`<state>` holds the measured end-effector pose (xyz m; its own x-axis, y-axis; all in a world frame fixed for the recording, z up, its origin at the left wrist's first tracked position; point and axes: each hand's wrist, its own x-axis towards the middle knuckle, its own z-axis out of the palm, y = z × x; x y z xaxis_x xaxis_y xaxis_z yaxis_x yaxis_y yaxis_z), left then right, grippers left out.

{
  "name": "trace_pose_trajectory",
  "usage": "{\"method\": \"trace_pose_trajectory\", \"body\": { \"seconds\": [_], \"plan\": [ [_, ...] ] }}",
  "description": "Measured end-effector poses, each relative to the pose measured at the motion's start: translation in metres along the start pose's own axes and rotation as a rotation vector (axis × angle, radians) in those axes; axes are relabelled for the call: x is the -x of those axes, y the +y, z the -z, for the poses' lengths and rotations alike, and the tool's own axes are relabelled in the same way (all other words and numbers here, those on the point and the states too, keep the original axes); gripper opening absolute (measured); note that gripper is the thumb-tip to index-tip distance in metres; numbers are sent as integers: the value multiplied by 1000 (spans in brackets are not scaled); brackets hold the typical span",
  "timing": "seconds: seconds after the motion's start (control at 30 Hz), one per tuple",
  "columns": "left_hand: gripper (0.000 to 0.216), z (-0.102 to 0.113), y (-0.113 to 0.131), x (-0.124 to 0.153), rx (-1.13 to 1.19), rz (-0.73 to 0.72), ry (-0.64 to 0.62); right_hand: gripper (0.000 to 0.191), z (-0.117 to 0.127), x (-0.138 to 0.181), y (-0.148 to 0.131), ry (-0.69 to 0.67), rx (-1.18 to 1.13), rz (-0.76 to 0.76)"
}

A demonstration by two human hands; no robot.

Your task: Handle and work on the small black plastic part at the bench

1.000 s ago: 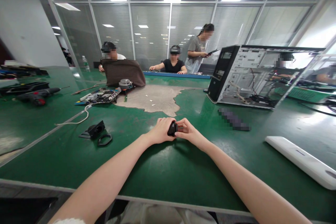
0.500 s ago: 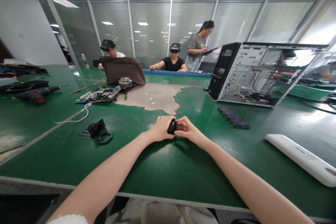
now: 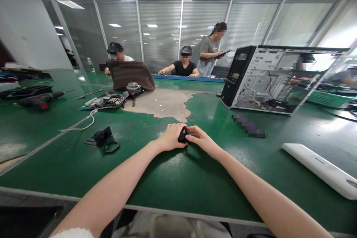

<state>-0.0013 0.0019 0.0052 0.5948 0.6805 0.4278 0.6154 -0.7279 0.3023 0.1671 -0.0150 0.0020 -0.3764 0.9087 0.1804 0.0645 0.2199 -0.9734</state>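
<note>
Both my arms reach out over the green table. My left hand and my right hand meet in the middle, fingers curled around a small black part held between them just above the tabletop. Most of the part is hidden by my fingers. To the left lie a black bracket-like piece and a black ring.
An open computer case lies on its side at the right, a white panel near the right edge, a circuit board and white cable at the left, a drill far left. Three people are at the far end.
My hands and the black part stay together in the same spot; only the fingers shift slightly. The view tilted a little.
</note>
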Motion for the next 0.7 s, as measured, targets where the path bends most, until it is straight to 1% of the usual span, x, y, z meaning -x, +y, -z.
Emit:
{"method": "trace_pose_trajectory", "body": {
  "seconds": [0.1, 0.13, 0.23, 0.3, 0.5, 0.57, 0.7],
  "plan": [
    [55, 0, 0, 0, 4, 5, -7, 38, 1, 2, -4, -80, -48, 33],
    [55, 0, 0, 0, 5, 4, -5, 37, 0, 3, -5, -85, -57, 41],
    [54, 1, 2, 0, 17, 4, -1, 27, -1, 3, -6, -33, -52, 30],
    [54, 2, 3, 0, 27, 11, -2, 25, -2, 2, -5, 7, -42, 15],
    [53, 2, 2, 0, 22, 8, 1, 31, -1, -1, 1, 37, 7, -15],
    [52, 1, 1, 0, 10, 4, 4, 31, 0, -1, 1, 12, 10, -2],
    [54, -2, -1, 1, -7, 11, 7, 38, 2, 1, 0, -83, -37, 46]
  ]
}}
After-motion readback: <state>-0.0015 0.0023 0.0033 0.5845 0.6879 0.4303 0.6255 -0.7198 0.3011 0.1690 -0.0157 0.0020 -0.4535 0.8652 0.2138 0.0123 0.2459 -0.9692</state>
